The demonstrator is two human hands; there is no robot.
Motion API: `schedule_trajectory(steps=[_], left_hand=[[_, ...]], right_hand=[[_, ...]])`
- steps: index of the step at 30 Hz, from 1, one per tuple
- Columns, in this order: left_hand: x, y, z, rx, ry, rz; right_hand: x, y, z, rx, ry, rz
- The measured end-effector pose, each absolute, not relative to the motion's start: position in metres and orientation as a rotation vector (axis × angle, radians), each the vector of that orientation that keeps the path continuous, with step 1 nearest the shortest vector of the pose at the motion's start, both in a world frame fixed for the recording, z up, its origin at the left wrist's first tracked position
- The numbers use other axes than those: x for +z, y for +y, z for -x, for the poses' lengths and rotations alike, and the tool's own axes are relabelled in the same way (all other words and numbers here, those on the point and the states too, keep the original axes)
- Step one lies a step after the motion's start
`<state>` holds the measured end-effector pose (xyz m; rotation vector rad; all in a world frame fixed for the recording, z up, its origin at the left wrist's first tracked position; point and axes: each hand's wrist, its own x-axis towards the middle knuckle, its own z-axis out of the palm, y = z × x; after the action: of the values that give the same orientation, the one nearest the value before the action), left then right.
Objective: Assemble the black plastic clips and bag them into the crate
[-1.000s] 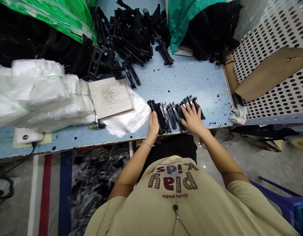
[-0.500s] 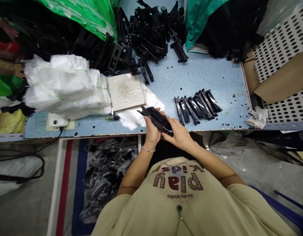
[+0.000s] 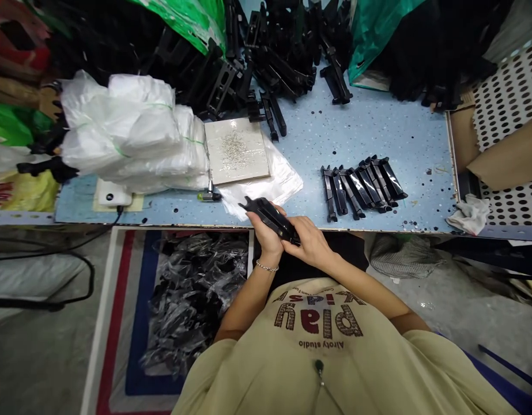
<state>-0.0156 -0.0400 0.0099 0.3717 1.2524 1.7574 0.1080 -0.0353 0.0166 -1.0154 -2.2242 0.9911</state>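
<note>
A long black plastic part [image 3: 270, 218] is held at the table's front edge, tilted, with a forked end pointing up and left. My left hand [image 3: 266, 237] cradles it from below, fingers wrapped around it. My right hand [image 3: 308, 239] is closed on its lower right end; the fingertips there are partly hidden. To the right, a row of several similar black parts [image 3: 364, 187] lies side by side on the blue table [image 3: 311, 138]. Left of the hands, a square board [image 3: 237, 151] carries many tiny pale bits and rests on white plastic sheets [image 3: 285, 173].
Bundled clear plastic bags [image 3: 131, 135] sit at the left, beside a white device [image 3: 113, 193] with a cable. A heap of black parts [image 3: 283, 52] fills the back. A perforated white panel [image 3: 516, 92] stands at the right. Below, a framed bin [image 3: 192, 300] holds wrapped black pieces.
The view has shifted, so the table's contents appear further right. Both hands still hold the black part, and my right hand has closed in slightly at its lower end.
</note>
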Motion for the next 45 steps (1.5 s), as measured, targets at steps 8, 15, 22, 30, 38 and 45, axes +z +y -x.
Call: schedule_trajectory(steps=[8, 15, 22, 30, 38, 45], left_hand=[[-0.02, -0.031, 0.114, 1.14, 1.968, -1.631], [-0.019, 0.01, 0.17, 0.83, 1.677, -1.685], [-0.009, 0.016, 0.173, 1.001, 1.468, -1.05], [-0.007, 0.013, 0.167, 1.052, 1.702, -1.404], [-0.014, 0.01, 0.193, 0.977, 1.672, -2.072], [0.011, -0.046, 0.131, 1.058, 1.407, -2.32]], right_hand=[[0.021, -0.005, -0.151, 1.765, -1.339, 1.243], [0.026, -0.001, -0.139, 2.091, -0.967, 1.128], [0.027, 0.002, -0.129, 2.316, -0.862, 0.989], [0.021, -0.001, -0.118, 2.562, -0.706, 0.802], [-0.002, -0.012, -0.082, 2.706, -0.428, 0.923], [-0.006, -0.008, -0.07, 2.697, -0.381, 0.751]])
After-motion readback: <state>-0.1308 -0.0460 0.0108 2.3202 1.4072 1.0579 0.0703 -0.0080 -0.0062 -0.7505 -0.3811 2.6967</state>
